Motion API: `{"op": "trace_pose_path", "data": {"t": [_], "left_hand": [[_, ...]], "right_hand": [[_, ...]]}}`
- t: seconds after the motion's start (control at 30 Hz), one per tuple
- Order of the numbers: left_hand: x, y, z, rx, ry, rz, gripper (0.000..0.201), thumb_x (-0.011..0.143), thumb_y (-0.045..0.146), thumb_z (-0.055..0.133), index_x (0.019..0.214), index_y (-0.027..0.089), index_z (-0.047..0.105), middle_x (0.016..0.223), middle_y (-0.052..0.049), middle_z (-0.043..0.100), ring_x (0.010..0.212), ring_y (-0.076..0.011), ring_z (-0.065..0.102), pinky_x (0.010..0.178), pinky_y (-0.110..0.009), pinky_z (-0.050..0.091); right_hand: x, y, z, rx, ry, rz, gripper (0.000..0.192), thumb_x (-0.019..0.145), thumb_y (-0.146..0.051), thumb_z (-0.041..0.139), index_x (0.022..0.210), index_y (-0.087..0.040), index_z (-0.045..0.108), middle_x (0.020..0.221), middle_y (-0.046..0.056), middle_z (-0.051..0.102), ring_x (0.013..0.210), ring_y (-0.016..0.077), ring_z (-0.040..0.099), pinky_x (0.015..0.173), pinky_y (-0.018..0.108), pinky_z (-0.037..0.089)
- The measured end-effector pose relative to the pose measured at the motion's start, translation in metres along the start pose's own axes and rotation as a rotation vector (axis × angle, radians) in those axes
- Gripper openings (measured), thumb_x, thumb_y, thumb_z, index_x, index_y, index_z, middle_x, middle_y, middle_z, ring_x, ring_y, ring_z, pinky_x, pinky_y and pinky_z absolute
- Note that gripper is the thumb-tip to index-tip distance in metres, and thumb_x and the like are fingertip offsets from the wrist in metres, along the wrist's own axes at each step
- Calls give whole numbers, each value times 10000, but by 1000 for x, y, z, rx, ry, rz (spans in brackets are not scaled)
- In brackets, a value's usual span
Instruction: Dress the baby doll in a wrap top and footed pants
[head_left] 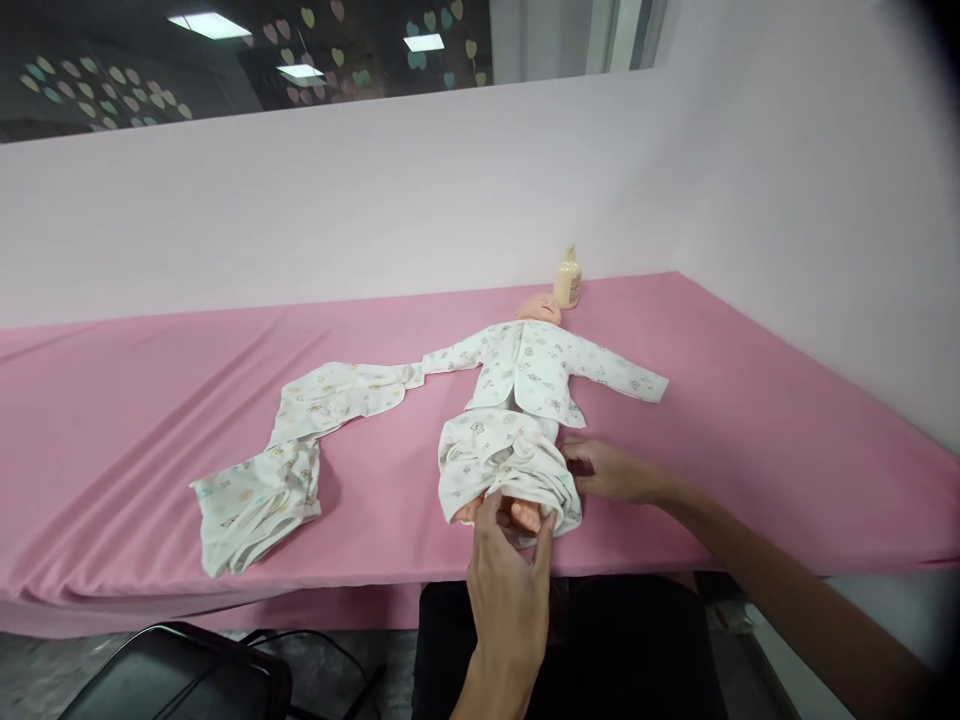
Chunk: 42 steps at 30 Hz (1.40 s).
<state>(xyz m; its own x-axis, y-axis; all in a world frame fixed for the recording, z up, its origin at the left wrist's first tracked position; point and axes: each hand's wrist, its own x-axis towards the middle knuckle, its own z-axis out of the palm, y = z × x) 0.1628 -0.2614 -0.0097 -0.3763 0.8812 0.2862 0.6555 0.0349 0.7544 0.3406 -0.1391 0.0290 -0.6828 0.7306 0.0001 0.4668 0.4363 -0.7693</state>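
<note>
A baby doll point(540, 306) lies on its back on the pink table point(150, 400), dressed in a white printed top point(536, 370). White printed trousers point(502, 460) are bunched around its legs, and the bare feet point(525, 515) stick out at the near edge. My left hand point(506, 565) pinches the trouser hem at the feet. My right hand point(611, 472) holds the trouser cloth on the right side, by the doll's hip.
A second white printed garment point(292, 455) lies spread to the left of the doll. A small cream bottle point(568, 279) stands behind the doll's head by the pink wall. A black chair point(180, 675) sits below the table's near edge at left.
</note>
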Motion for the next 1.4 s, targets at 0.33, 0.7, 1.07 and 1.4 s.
{"op": "trace_pose_path", "data": {"t": [0.33,0.7,1.07,1.4], "left_hand": [[5,-9,4,73,108,233,317,904,371,595,1142,161,584,1037,-118,708,811,-212,695,687,-330,563],[-1,-15,5,-21,45,142,299,890,324,596,1140,160,595,1036,-127,704,946,-242,689,788,-365,576],[75,-21,-99,-191,-407,-32,395,900,512,537,1186,260,638,1074,-40,714,929,-190,672,834,-297,546],[220,-21,-46,7,-621,362,466,872,540,523,1215,238,612,1211,-73,634,1014,-211,614,805,-294,509]], "right_hand": [[13,16,-1,-166,237,106,87,817,-232,542,742,-202,510,744,-5,574,660,137,482,576,262,349],[52,41,-23,-445,661,319,71,865,-214,453,871,-196,521,855,52,632,761,200,537,635,305,338],[26,21,-47,156,415,250,365,911,-524,451,885,-211,637,889,33,641,785,176,546,677,303,427],[50,28,-45,-369,506,97,281,792,-255,581,1069,-205,585,1095,71,598,1004,227,526,898,378,407]]}}
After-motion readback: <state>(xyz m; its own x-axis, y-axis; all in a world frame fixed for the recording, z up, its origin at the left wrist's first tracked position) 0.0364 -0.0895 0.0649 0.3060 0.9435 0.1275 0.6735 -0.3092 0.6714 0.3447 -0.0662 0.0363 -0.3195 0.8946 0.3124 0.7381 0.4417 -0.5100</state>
